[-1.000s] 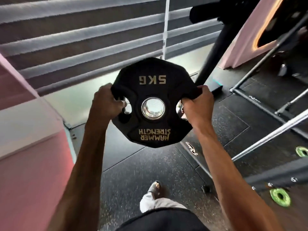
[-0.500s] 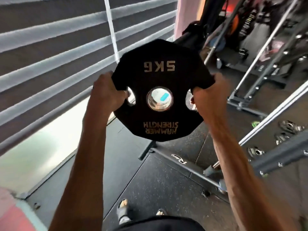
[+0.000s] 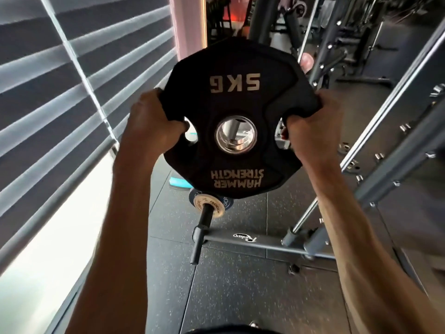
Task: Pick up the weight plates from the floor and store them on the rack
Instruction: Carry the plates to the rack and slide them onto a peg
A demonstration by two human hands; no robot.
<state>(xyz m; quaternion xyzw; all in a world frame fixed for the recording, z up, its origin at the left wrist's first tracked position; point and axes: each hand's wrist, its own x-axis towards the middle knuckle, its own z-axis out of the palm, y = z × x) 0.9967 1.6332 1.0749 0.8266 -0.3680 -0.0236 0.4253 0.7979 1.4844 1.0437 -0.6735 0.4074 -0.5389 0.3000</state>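
I hold a black 5 kg weight plate (image 3: 234, 100) upright at chest height, its lettering upside down to me. My left hand (image 3: 151, 124) grips the plate's left handle slot and my right hand (image 3: 313, 126) grips the right one. A metal peg shows through the plate's steel centre hole (image 3: 236, 135). Just below the plate a black storage peg (image 3: 204, 218) of the grey rack (image 3: 265, 244) sticks out toward me, carrying small plates (image 3: 209, 201), one pale and one blue.
A window with striped blinds (image 3: 72, 80) runs along the left. Grey rack uprights and chrome bars (image 3: 385, 131) stand at the right. More gym machines fill the far background (image 3: 337, 25). Speckled black rubber floor (image 3: 240, 297) lies below.
The view has swung right and toward the rack with the plate held in both hands; the rack's storage peg with small plates has come into view below the plate.
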